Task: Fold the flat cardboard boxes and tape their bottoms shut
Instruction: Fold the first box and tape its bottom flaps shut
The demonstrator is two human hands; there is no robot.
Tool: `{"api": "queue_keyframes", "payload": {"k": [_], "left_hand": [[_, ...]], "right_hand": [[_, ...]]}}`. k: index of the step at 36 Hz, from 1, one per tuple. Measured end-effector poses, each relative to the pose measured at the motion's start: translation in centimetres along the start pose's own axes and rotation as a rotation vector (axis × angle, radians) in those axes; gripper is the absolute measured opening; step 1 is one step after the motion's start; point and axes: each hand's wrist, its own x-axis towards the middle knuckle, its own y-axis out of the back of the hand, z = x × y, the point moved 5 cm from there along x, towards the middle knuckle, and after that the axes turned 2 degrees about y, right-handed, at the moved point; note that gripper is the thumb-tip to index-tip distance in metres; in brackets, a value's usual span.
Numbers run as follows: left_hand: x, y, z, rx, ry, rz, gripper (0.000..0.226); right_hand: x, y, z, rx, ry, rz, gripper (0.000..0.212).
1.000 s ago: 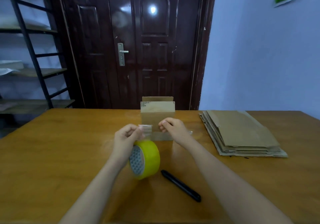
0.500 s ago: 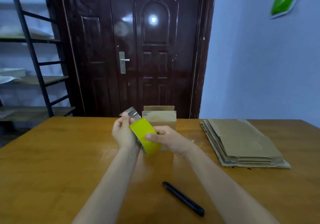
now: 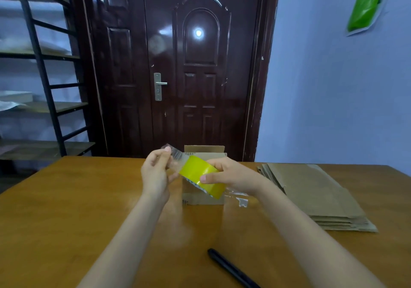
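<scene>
Pinching tape end (image 3: 172, 154), left hand (image 3: 155, 174) (right hand (image 3: 231, 174) grips roll (image 3: 201, 176)).

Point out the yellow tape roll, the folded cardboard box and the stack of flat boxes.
yellow tape roll (image 3: 198, 172), head view, on its yellow outer band.
folded cardboard box (image 3: 203, 198), head view, on its lower front wall.
stack of flat boxes (image 3: 311, 189), head view, on the top sheet.

No readable text, labels or numbers anywhere.

Both forearms are bare to the frame's edge (no sleeves, watch or rings visible).
</scene>
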Motion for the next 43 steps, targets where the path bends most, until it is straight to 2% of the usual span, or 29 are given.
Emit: {"api": "queue_keyframes", "payload": {"k": [2,4,7,10,13,14,17,18,19,23,29,31,34,37,40,43], "left_hand": [[0.3,-0.1,0.6,0.048,-0.033,-0.017,0.016],[0.6,-0.4,1.2,0.081,-0.049,-0.035,0.014],[1.1,-1.1,2.0,0.099,-0.045,-0.027,0.012],[1.5,-2.2,2.7,0.065,-0.013,-0.011,0.015],[2.1,-3.3,3.9,0.04,-0.028,0.019,0.016],[2.5,-3.5,4.5,0.029,-0.039,0.051,0.015],[3.6,-3.9,6.5,-0.053,-0.042,0.124,0.012],[3.8,-4.2,7.1,-0.031,-0.063,0.112,0.012],[3.8,-4.6,7.6,-0.006,-0.082,0.095,0.013],[4.3,-5.5,8.2,0.009,-0.077,0.039,0.014],[5.0,-5.3,7.9,-0.044,0.018,0.051,0.006],[5.3,-5.2,7.6,-0.047,0.046,0.055,0.007],[5.4,-5.1,7.1,-0.03,0.056,0.035,0.006],[5.6,-5.1,7.1,-0.025,0.042,0.023,0.006],[5.9,-5.4,7.4,-0.015,0.021,0.029,0.006],[6.2,-5.8,7.6,0.025,-0.024,0.05,0.011]], "right_hand": [[0.0,0.6,-0.3,-0.046,-0.007,0.009,0.005],[0.4,1.5,-0.8,-0.097,0.022,0.032,0.013],[1.1,2.8,-1.6,-0.096,0.045,0.065,0.007],[1.8,4.4,-2.3,-0.071,0.07,0.134,0.039],[2.2,6.5,-3.0,-0.124,0.028,0.159,0.025],[2.5,7.2,-3.1,-0.238,-0.024,0.157,0.026],[3.2,9.7,-2.1,-0.851,-0.286,0.191,0.05],[3.0,10.3,-1.9,-0.925,-0.323,0.212,0.056],[2.7,10.7,-1.7,-0.888,-0.323,0.224,0.059],[0.6,12.0,-2.0,-0.369,-0.151,0.317,0.057],[-1.1,12.4,0.0,0.243,-0.077,0.28,0.031],[-1.4,12.5,0.6,0.396,-0.066,0.212,0.025],[-1.6,12.1,1.0,0.434,-0.062,0.027,0.038],[-1.6,11.8,1.2,0.392,-0.071,-0.087,0.046],[-1.5,12.0,1.4,0.349,-0.089,-0.098,0.055],[-1.1,12.8,1.8,0.156,-0.174,-0.015,0.065]]}}
